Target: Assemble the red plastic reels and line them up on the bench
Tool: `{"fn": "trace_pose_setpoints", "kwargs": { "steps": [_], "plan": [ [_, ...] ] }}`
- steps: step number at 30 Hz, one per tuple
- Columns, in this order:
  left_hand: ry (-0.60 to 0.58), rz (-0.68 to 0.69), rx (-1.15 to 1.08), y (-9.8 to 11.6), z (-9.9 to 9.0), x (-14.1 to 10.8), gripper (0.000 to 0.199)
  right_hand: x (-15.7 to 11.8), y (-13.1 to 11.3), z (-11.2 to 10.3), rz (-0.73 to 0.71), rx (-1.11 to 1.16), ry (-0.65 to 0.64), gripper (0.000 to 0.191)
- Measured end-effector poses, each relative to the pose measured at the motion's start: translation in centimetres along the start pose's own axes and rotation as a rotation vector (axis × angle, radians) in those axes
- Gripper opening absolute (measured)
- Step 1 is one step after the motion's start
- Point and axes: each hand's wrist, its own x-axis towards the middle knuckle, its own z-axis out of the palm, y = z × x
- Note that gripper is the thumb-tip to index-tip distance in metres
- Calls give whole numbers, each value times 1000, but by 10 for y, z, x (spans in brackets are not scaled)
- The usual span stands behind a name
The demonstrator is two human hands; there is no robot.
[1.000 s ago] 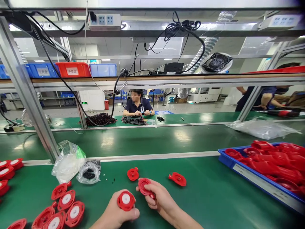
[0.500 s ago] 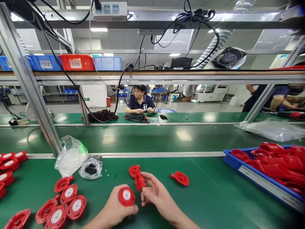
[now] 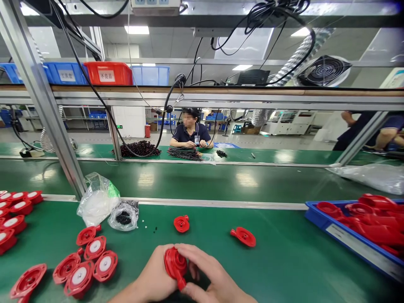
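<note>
Red housing (image 3: 173, 264) — left grip (image 3: 155, 269) and right grip (image 3: 212, 273) clamped on it; beyond the grips, 2 red covers (image 3: 181, 224) on the table (image 3: 280, 265) — right of them, a blue tray (image 3: 360, 245).

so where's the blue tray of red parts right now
In the head view, the blue tray sits on the green bench at the far right, right of the nearest loose red part.

Left hand (image 3: 156, 271), right hand (image 3: 213, 273) grip round red plastic housing with short spout (image 3: 175, 264) above green bench (image 3: 284, 265). Blue plastic tray (image 3: 318, 219) of red plastic parts (image 3: 375, 226) at right.
</note>
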Motion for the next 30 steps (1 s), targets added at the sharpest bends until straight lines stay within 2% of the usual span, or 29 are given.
{"fn": "trace_pose_setpoints", "kwargs": {
  "steps": [7,10,13,19,22,30],
  "plan": [
    [-13,-13,6,0,-1,-2,33,-4,0,-3,79,12,-44,60],
    [-12,-16,-13,-3,-1,-3,34,-3,0,-4,64,-18,-31,55],
    [11,-13,11,-9,-1,-3,37,-3,2,-6,16,-68,-41,58],
    [144,-66,111,-28,-2,-5,18,-5,4,-8,-70,-243,-53,57],
    [178,-91,154,-34,-2,-6,17,-5,0,-10,-100,-308,-70,58],
    [131,-76,126,-24,1,-8,21,-6,1,-11,-47,-338,-144,57]
  ]
}}
